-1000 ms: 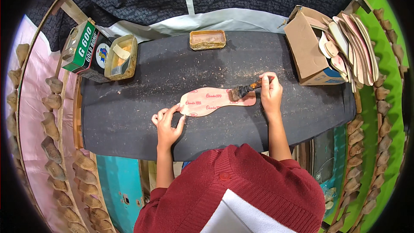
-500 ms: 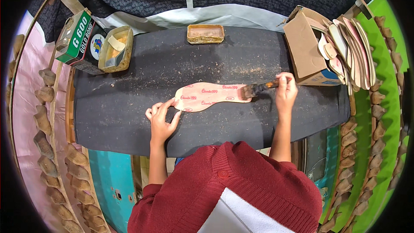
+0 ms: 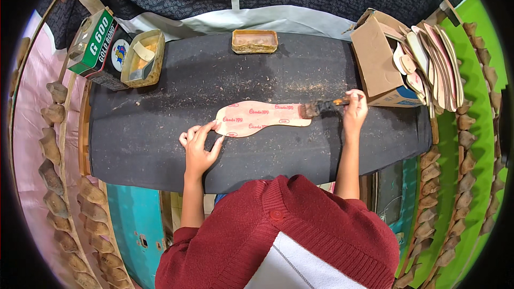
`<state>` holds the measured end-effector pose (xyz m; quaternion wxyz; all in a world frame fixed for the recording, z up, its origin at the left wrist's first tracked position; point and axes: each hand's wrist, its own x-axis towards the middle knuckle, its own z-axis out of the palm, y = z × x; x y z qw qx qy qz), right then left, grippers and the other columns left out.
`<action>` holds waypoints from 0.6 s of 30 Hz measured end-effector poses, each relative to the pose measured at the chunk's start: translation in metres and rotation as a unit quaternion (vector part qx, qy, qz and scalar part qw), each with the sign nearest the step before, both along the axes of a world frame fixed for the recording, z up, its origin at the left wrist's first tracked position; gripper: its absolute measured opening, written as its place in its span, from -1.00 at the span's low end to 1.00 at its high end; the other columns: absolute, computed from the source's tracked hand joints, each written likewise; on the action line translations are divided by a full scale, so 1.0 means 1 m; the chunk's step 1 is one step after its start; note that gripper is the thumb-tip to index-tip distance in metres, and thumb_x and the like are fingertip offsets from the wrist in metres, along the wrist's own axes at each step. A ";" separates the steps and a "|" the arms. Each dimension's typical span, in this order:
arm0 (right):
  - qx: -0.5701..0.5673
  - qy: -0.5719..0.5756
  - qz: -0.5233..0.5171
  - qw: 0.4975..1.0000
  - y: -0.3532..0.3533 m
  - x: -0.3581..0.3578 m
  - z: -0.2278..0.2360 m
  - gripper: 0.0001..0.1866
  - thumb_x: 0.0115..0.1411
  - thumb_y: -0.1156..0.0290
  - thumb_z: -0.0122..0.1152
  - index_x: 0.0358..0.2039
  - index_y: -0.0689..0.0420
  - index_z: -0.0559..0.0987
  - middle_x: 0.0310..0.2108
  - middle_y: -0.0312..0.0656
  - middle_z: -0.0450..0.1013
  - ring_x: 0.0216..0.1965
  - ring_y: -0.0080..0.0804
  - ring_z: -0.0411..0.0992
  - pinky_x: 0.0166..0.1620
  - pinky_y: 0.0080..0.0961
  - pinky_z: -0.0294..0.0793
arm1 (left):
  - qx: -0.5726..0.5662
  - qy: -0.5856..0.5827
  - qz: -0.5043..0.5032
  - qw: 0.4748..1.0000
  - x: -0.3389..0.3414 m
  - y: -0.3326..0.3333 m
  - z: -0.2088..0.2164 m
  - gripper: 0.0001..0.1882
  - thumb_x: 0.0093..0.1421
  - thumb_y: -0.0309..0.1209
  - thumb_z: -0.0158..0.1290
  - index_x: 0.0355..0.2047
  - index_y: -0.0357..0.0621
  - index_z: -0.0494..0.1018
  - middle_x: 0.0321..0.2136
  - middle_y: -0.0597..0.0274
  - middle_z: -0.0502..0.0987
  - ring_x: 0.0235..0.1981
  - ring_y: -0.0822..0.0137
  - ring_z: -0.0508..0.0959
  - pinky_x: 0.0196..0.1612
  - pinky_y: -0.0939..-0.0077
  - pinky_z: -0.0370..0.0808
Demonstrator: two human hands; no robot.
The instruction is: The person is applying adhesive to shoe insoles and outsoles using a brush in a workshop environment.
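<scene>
Pink Insole: Hand Positions and Supply Layout

1. Workpiece. One insole (image 3: 262, 119) lies flat near the middle of the dark cloth-covered surface (image 3: 144, 152). Its wide end points left and its narrow end right, which appears to give each hand its own end.

2. Left hand. The left hand (image 3: 201, 149) is at the wide end, thumb and index finger spread apart, the other fingers loosely curled. The index fingertip meets the rim; whether the thumb touches it or rests just beside it cannot be told. This placement probably steadies the piece while leaving its printed face uncovered.

3. Right hand. The right hand (image 3: 355, 111) pinches the handle of a dark, stained brush (image 3: 322, 108). The handle extends to the right and the bristles are at the narrow end, so the fingers stand clear of the insole, likely to avoid contact with anything on the bristles.

4. Supplies. A metal can (image 3: 98, 47) and a yellowish tub (image 3: 156, 69) sit side by side at far left; a shallow tray (image 3: 255, 50) is at the far edge. A cardboard box (image 3: 377, 56) at far right is tilted, with a stack of insoles (image 3: 440, 69) protruding, presumably for easy access. This arrangement leaves working room around the insole.
</scene>
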<state>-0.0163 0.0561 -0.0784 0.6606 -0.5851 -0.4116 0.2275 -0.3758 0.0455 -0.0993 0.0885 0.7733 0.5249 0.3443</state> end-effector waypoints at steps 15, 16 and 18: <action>0.049 -0.105 -0.064 0.991 0.022 0.012 -0.001 -0.84 0.17 0.36 -0.18 -0.49 0.09 0.36 -0.61 -0.48 0.18 -0.68 -0.82 0.02 -0.63 -0.84 0.01 | -0.005 -0.004 -0.002 1.000 -0.001 0.000 0.001 -0.56 -0.20 -0.39 0.12 -0.21 -0.05 0.36 -0.38 0.40 0.47 -0.33 0.38 0.34 -0.19 0.42 0.04; 0.044 -0.096 -0.065 0.992 0.021 0.013 0.001 -0.84 0.17 0.35 -0.18 -0.48 0.09 0.36 -0.62 -0.48 0.17 -0.69 -0.82 0.01 -0.64 -0.84 -0.01 | -0.010 -0.011 -0.006 1.000 -0.001 0.001 0.001 -0.55 -0.20 -0.41 0.11 -0.20 -0.06 0.35 -0.39 0.40 0.47 -0.32 0.39 0.34 -0.17 0.42 0.03; 0.014 -0.049 -0.025 0.998 0.015 0.005 0.005 -0.84 0.16 0.37 -0.17 -0.48 0.14 0.35 -0.61 -0.45 0.20 -0.64 -0.79 0.05 -0.59 -0.82 0.04 | -0.012 -0.008 -0.003 1.000 -0.001 0.001 0.001 -0.55 -0.20 -0.41 0.11 -0.20 -0.06 0.35 -0.39 0.40 0.47 -0.32 0.39 0.34 -0.18 0.42 0.03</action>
